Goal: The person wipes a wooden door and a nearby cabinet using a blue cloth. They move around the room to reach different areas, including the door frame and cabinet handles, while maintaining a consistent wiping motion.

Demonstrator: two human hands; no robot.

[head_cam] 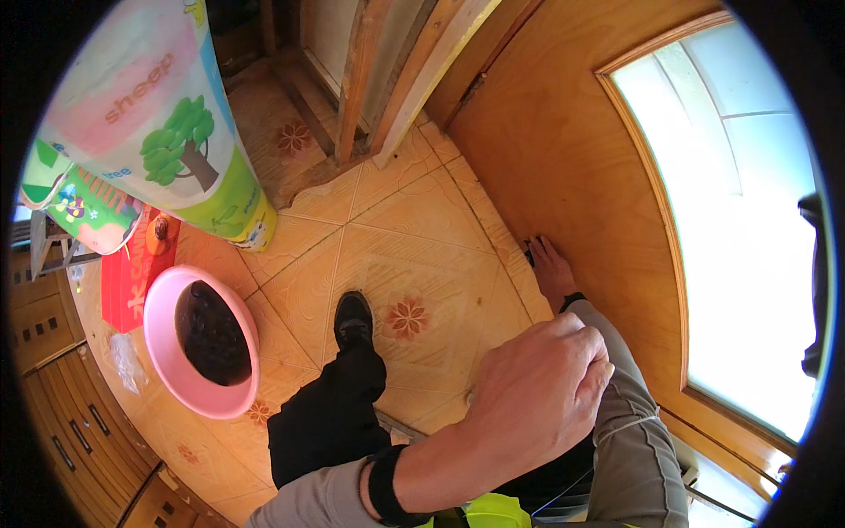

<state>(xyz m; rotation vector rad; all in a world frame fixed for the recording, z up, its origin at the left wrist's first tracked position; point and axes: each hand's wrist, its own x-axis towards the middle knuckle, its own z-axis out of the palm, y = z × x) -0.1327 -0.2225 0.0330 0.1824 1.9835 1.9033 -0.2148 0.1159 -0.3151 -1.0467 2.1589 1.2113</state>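
My left hand (541,383) is curled into a fist in front of my body, its back towards me, above my right forearm. Nothing shows between its fingers, though the palm side is hidden. Farther forward, my right hand (553,272) reaches down to the lower edge of a brown wooden door (548,152). A small dark thing (529,256) peeks out at its fingertips, too small to name. The door has a bright glass panel (719,231) in a wooden surround. Black bands circle both wrists, and a thin pale loop (630,426) rings my right sleeve.
A pink basin (155,350) of dark liquid stands on the tiled floor (422,264), left of my black shoe (354,317). Behind it are a red box (122,290), a tall printed roll (119,72) and a green printed container (99,211). Wooden posts (360,79) rise ahead.
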